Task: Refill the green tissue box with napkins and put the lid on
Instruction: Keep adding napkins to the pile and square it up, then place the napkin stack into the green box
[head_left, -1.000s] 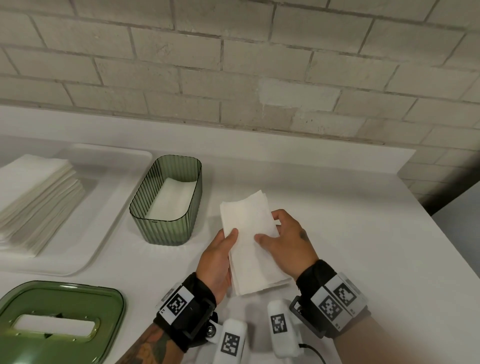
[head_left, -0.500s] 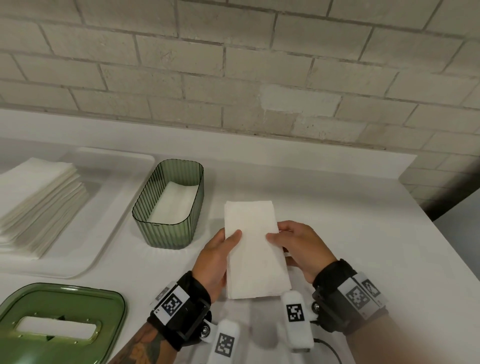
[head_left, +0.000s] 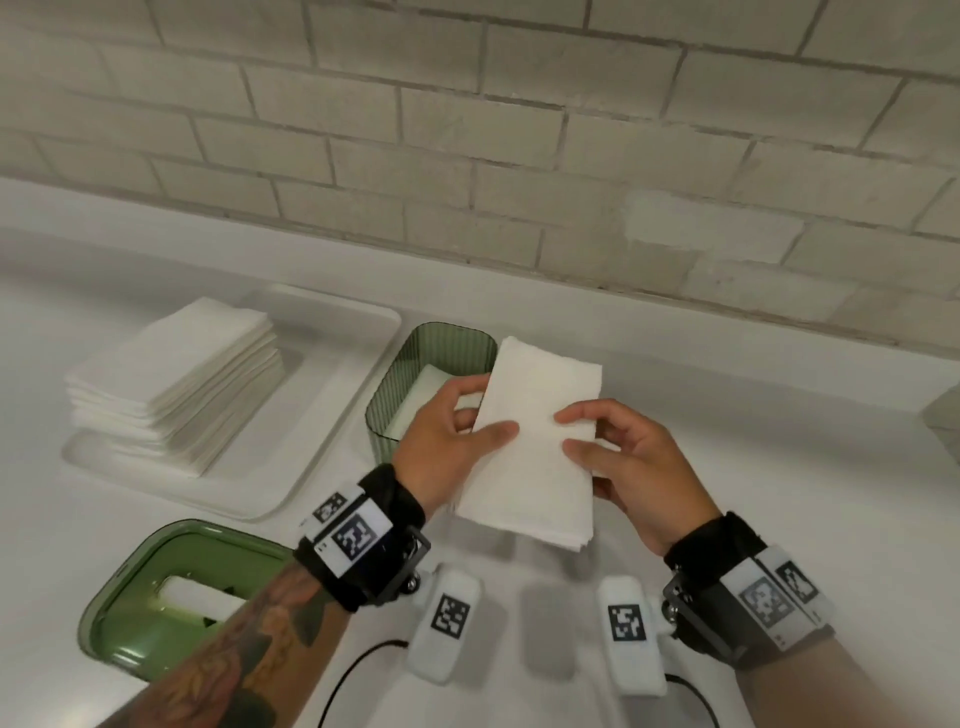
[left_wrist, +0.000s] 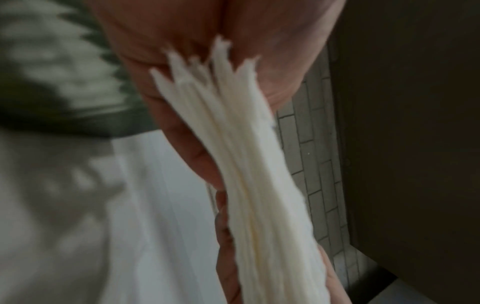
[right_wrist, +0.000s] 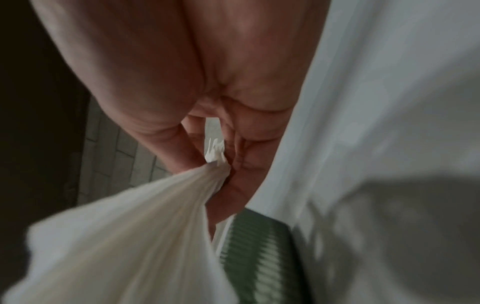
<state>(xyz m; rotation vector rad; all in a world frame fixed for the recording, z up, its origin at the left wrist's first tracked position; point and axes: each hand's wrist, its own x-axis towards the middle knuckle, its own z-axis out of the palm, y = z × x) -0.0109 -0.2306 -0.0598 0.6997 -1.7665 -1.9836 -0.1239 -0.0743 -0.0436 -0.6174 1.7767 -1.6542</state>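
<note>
At the far left of the white counter (head_left: 779, 467) a pile of spare napkins (head_left: 171, 379) sits in a shallow white tray (head_left: 332, 415). Nearer the person, at the lower left, the green lid (head_left: 156, 613) lies flat on the counter, its long slot showing white; the tattooed left forearm crosses over its right edge.

Just right of the tray stands the green tissue box (head_left: 395, 395), ribbed and open at the top, with a low layer of white napkins already on its floor. The left hand (head_left: 441, 441) hangs in front of the box's right half and hides much of its near wall. This hand grips the left long edge of a folded napkin stack (head_left: 535, 441), thumb on top, fingers curled beneath; the left wrist view shows the stack's many layered edges (left_wrist: 249, 164) pressed between thumb and fingers.

The stack is held above the counter, tilted, its far left corner overlapping the box's right rim, so it is just beside and partly over the box rather than inside it. The right hand (head_left: 628, 462) pinches the stack's right edge, thumb and forefinger on top and the other fingers under; in the right wrist view the paper (right_wrist: 116, 236) bunches into that pinch, with the ribbed box wall (right_wrist: 257, 257) close below.

A pale brick wall (head_left: 519, 130) rises behind a low ledge along the back.
</note>
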